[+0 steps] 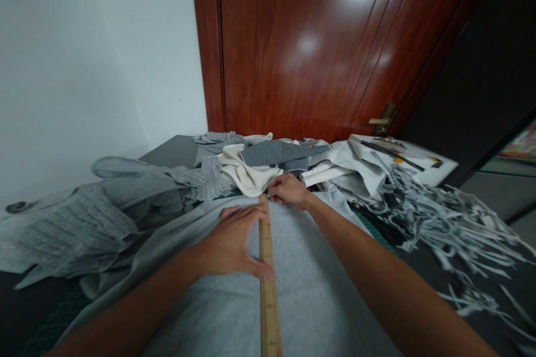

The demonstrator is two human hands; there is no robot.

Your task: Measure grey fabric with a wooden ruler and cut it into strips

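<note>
A long wooden ruler (pixel 268 290) lies lengthwise over a grey fabric sheet (pixel 314 279), running away from me. My left hand (pixel 234 240) is open on the fabric, fingers and thumb spread, with thumb tip and fingertips pressing on the ruler. At the ruler's far end, my right hand (pixel 288 189) is closed in a pinch close to its right edge. What those fingers hold, if anything, is hidden. Just beyond them lies a crumpled cream cloth (pixel 247 173).
Ribbed grey fabric pieces (pixel 84 228) are heaped at left. Thin fabric strips (pixel 444 228) pile up at right, near a white board (pixel 439 164) with dark slim tools. Parts of a green cutting mat (pixel 377 234) show under the fabric. A wooden door (pixel 293 67) stands behind.
</note>
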